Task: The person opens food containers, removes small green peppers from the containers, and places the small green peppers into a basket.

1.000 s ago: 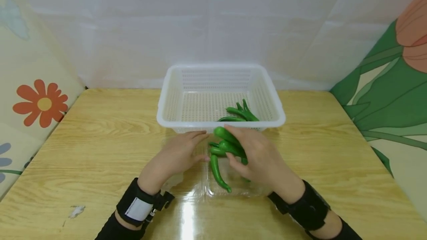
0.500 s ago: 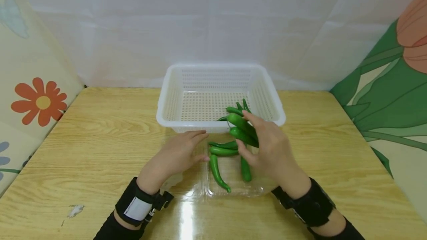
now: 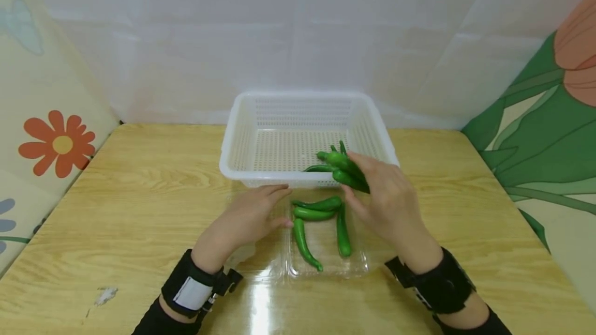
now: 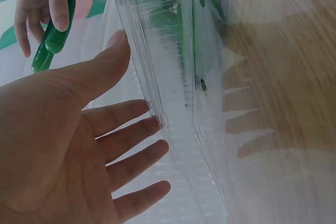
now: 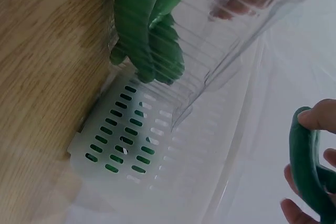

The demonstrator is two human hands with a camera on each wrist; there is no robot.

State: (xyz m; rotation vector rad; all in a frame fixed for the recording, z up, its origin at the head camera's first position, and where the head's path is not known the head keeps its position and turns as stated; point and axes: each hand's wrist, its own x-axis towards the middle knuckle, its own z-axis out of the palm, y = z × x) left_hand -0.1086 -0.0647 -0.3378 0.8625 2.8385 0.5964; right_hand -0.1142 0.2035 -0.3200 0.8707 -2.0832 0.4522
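My right hand (image 3: 388, 195) holds two green chili peppers (image 3: 351, 180) over the near right rim of the white basket (image 3: 265, 175). In the right wrist view, thumb and fingers grip a curved pepper (image 5: 302, 161), with part of the other behind it. Several green peppers (image 3: 313, 214) lie in the clear plastic box (image 3: 318, 244) in front of the basket. My left hand (image 3: 244, 216) stays at the box's left side, fingers spread. The left wrist view shows this hand (image 4: 58, 124) holding nothing, its fingertips right at the clear wall (image 4: 168, 77).
Inside the basket, more peppers (image 3: 318, 168) rest near its front right, partly hidden by the rim and the held ones. The box's clear lid (image 3: 267, 268) lies folded out to the left. A white cloth (image 3: 298, 40) hangs behind the wooden table (image 3: 153, 180).
The right hand has lifted two peppers out of the clear box and carried them up and right to the basket's rim. The left hand has hardly moved.
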